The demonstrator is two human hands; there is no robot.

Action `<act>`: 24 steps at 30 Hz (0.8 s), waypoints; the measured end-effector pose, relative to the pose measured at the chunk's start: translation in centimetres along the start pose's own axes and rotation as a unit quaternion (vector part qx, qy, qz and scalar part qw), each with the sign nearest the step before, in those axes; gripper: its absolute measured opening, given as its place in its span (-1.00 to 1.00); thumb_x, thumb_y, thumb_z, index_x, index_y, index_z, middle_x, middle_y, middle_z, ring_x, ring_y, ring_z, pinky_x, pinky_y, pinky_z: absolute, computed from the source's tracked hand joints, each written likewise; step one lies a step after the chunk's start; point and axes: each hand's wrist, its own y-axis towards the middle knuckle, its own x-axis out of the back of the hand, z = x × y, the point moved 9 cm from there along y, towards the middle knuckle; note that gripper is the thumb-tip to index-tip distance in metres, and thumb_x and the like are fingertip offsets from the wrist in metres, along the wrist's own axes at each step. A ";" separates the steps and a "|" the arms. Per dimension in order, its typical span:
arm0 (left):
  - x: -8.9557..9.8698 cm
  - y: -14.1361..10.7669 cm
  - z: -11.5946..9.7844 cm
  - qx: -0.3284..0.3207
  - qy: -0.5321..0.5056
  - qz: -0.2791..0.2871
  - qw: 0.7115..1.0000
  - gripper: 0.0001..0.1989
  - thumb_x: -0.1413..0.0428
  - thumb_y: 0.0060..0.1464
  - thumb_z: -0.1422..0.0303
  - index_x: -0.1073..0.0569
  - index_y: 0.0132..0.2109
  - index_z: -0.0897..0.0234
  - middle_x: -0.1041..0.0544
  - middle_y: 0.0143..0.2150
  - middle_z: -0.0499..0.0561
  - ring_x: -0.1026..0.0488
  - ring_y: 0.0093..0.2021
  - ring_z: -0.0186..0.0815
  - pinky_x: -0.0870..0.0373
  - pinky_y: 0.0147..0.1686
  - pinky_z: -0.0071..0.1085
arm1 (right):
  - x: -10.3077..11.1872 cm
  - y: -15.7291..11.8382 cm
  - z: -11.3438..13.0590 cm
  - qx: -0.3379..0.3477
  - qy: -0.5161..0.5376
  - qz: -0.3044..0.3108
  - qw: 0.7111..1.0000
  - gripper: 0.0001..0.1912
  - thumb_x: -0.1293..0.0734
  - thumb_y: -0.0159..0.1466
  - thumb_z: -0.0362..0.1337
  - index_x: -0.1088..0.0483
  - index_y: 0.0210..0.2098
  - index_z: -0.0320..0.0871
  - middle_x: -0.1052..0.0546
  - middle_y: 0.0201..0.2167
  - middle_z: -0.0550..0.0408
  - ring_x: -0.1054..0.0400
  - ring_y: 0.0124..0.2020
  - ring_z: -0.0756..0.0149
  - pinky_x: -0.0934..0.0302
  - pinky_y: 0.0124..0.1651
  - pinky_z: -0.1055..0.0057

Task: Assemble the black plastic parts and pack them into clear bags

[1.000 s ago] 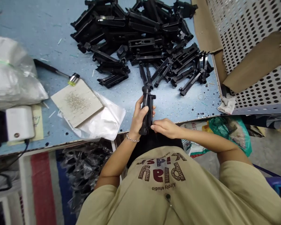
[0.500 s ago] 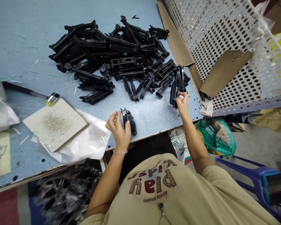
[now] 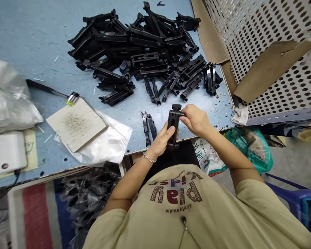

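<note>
My left hand (image 3: 162,140) grips a black slotted plastic bracket (image 3: 173,121), holding it upright over the table's front edge. From the other side my right hand (image 3: 197,120) pinches a short dark piece that sticks out near the bracket's upper end; whether it is a separate part I cannot tell. A second black folding bracket (image 3: 151,126) lies on the table just left of my left hand. Farther back is a large pile of similar black brackets (image 3: 145,43), with a small group (image 3: 210,79) at its right end.
At left a hammer (image 3: 72,98) rests with its head at a pale square board (image 3: 76,124) on white plastic sheeting (image 3: 114,140). A white device (image 3: 9,152) and a filled plastic bag (image 3: 10,100) sit farther left. A perforated panel (image 3: 269,20) borders the right side.
My left hand has let the bracket beside it rest on the table. My right hand has come from the right-hand group to the middle, where both hands now hold a bracket. The view has shifted.
</note>
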 end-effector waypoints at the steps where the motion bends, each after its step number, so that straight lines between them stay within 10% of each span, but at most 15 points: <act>1: 0.2 -0.2 -0.1 -0.006 0.011 -0.011 1.000 -0.48 -0.21 0.18 -0.14 -0.45 -0.05 0.24 -0.44 -0.38 -0.07 -0.39 -0.42 -0.37 -0.33 -0.44 -0.42 | -0.6 0.6 0.2 0.007 0.019 0.011 1.000 -0.36 -0.09 0.42 0.33 -0.34 -0.35 -0.09 -0.47 -0.39 0.01 -0.34 -0.32 0.23 -0.22 -0.27 0.30; 7: 2.5 -0.2 -1.8 -0.056 0.007 -0.126 0.990 -0.49 -0.27 0.11 -0.13 -0.49 -0.11 0.22 -0.42 -0.42 -0.11 -0.35 -0.47 -0.41 -0.32 -0.45 -0.44 | -6.3 0.6 0.7 -0.090 0.269 0.154 0.946 -0.31 0.11 0.51 0.25 -0.25 -0.43 -0.09 -0.24 -0.63 0.23 -0.09 -0.59 0.40 -0.06 -0.48 0.41; 15: 4.0 -0.2 -0.9 0.069 -0.131 -0.165 0.975 -0.52 -0.35 0.06 -0.02 -0.53 -0.09 0.27 -0.47 -0.41 -0.11 -0.39 -0.51 -0.46 -0.32 -0.53 -0.51 | -6.9 -2.3 7.1 0.221 -0.049 0.260 0.939 -0.55 -0.06 0.57 -0.02 -0.36 -0.31 -0.06 -0.42 -0.42 0.05 -0.24 -0.37 0.23 -0.08 -0.37 0.27; 24: 1.4 -0.2 -0.7 0.116 -0.172 -0.114 0.972 -0.59 -0.40 0.04 0.05 -0.52 -0.26 0.31 -0.47 -0.43 -0.08 -0.43 -0.48 -0.44 -0.40 -0.50 -0.50 | -6.4 -1.2 7.4 0.207 0.024 0.323 0.923 -0.52 -0.18 0.44 0.11 -0.13 -0.51 0.00 -0.18 -0.56 0.14 -0.10 -0.49 0.24 -0.12 -0.43 0.23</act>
